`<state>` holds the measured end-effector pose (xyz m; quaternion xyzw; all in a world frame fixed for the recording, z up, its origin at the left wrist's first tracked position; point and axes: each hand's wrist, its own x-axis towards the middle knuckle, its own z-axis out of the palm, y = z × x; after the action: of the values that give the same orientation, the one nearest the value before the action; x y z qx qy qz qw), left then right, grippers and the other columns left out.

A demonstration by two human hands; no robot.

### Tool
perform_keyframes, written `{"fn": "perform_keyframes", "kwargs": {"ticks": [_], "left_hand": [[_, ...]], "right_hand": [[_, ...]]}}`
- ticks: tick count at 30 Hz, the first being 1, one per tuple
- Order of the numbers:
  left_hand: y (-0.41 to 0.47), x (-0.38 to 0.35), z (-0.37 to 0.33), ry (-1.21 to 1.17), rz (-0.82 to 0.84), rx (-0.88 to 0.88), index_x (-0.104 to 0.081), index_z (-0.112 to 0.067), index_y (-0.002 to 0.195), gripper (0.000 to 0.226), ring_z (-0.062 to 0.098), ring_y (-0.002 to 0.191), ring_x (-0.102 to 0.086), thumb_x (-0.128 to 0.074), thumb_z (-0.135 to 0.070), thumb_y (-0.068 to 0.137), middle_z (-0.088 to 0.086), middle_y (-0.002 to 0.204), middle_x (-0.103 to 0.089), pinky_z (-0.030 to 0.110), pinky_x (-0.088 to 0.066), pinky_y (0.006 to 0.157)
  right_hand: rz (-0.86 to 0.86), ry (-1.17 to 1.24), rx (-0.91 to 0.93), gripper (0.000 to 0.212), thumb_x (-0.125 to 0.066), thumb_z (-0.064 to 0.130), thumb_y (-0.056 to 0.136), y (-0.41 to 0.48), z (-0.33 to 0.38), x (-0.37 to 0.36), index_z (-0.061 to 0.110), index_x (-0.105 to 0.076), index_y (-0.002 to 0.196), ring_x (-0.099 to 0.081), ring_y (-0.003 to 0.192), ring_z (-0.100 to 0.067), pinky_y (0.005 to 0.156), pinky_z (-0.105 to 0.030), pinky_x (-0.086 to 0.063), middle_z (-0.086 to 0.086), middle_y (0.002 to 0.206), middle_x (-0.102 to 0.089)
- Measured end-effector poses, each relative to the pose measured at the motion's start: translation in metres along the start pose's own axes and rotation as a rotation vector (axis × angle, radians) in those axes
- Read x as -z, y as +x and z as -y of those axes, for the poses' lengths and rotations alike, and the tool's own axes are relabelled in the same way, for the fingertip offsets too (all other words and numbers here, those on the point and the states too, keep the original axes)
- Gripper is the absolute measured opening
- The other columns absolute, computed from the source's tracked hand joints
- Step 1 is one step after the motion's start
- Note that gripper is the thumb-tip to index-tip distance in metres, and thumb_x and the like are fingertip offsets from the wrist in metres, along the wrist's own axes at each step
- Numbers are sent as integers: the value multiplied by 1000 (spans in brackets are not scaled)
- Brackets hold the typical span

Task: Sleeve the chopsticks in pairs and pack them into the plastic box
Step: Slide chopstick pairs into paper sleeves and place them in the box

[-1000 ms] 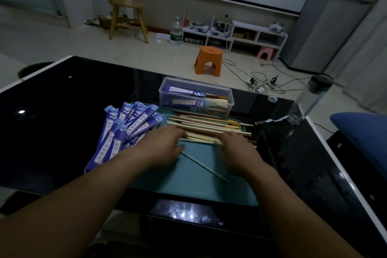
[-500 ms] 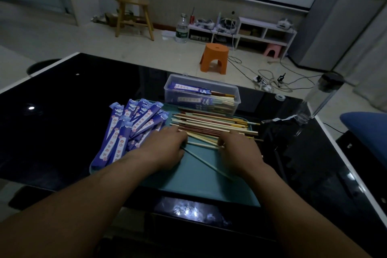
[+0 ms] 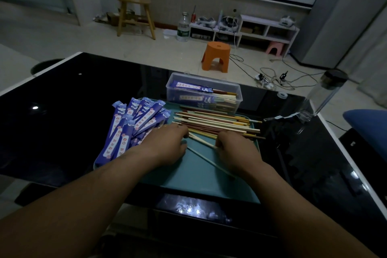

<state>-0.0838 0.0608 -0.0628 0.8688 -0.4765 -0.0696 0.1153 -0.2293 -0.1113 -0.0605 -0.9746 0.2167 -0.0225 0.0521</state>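
Note:
Loose chopsticks in pale, red and yellow lie side by side on a teal tray. Left of them is a fan of blue paper sleeves. Behind stands the clear plastic box with several sleeved pairs inside. My left hand lies palm down, its fingertips resting on the near ends of the chopsticks. My right hand pinches a pale chopstick at the pile's near edge. One more pale chopstick lies slanted between my hands.
The tray sits on a black glass table with a white edge. A clear bottle with a dark cap stands at the right, a plastic wrapper beside it. An orange stool and cables are on the floor beyond.
Both hands stay almost where they were at the near edge of the pile. The right fingers have closed in on a pale chopstick.

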Motion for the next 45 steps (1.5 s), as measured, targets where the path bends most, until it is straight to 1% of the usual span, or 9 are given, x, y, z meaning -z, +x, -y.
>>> {"fn": "perform_keyframes", "kwargs": {"ticks": [5, 9, 16, 23, 27, 30, 33, 39, 45], "left_hand": [[1, -2, 2, -26, -42, 78, -51, -25, 131, 38, 30, 124, -51, -55, -41, 96, 7, 134, -52, 47, -48, 101], [3, -4, 2, -19, 3, 82, -56, -26, 115, 24, 29, 115, -54, -54, -39, 95, 5, 124, -63, 43, -50, 92], [4, -2, 1, -64, 15, 35, -58, -32, 126, 31, 24, 113, -57, -54, -41, 96, 3, 126, -63, 39, -51, 91], [4, 4, -1, 2, -259, -2, -44, -33, 141, 57, 24, 131, -42, -62, -52, 91, -2, 141, -44, 48, -38, 107], [-1, 3, -9, 87, -96, -112, -51, -32, 100, 23, 21, 107, -60, -41, -53, 103, -5, 109, -64, 41, -39, 87], [-3, -2, -6, -69, -36, -34, -43, -26, 91, 27, 28, 93, -61, -39, -47, 107, 2, 98, -63, 38, -33, 66], [1, 9, -5, -406, -82, 56, -54, -17, 94, 29, 23, 78, -57, -42, -39, 108, 0, 82, -59, 35, -35, 62], [-5, 8, -26, -741, 125, -29, -60, -15, 92, 29, 5, 54, -44, -47, -34, 108, -9, 60, -49, 28, -38, 58], [-4, 4, -24, -537, 51, -63, -63, -21, 94, 16, 8, 79, -60, -54, -29, 105, -6, 84, -67, 21, -43, 68]], "right_hand": [[-56, 37, 12, 4, -58, 34, 97, -1, 1, 0, 30, -59, 99, -57, 96, -23, 79, -39, -49, 5, 103, -60], [-23, 34, 11, 12, -57, 34, 98, 0, 8, -4, 28, -61, 107, -58, 100, -25, 83, -40, -51, 1, 110, -61], [61, -15, -31, 7, -57, 27, 96, 7, 22, -4, 22, -54, 92, -52, 76, -22, 67, -36, -43, 0, 88, -55], [55, 119, 86, 11, -46, 25, 105, 1, 9, 17, 29, -37, 98, -43, 67, -9, 59, -37, -31, 5, 82, -50], [72, 210, 174, 13, -50, 29, 104, -4, 14, 17, 36, -41, 97, -53, 78, -17, 64, -37, -39, 9, 88, -54], [-226, 123, 168, 13, -62, 33, 97, -3, 11, 18, 29, -55, 107, -54, 96, -22, 81, -40, -44, 3, 104, -59], [-646, 261, 48, 12, -64, 30, 96, -6, 6, 33, 21, -56, 93, -52, 82, -20, 71, -40, -44, 3, 90, -57], [-46, 1359, -305, 39, -60, 47, 102, -9, 18, 46, 9, -62, 104, -48, 53, -11, 48, -25, -36, -1, 69, -57], [-183, 1173, -174, 28, -57, 27, 105, -10, 13, 50, 5, -68, 92, -54, 51, -17, 48, -28, -41, -1, 58, -58]]}}
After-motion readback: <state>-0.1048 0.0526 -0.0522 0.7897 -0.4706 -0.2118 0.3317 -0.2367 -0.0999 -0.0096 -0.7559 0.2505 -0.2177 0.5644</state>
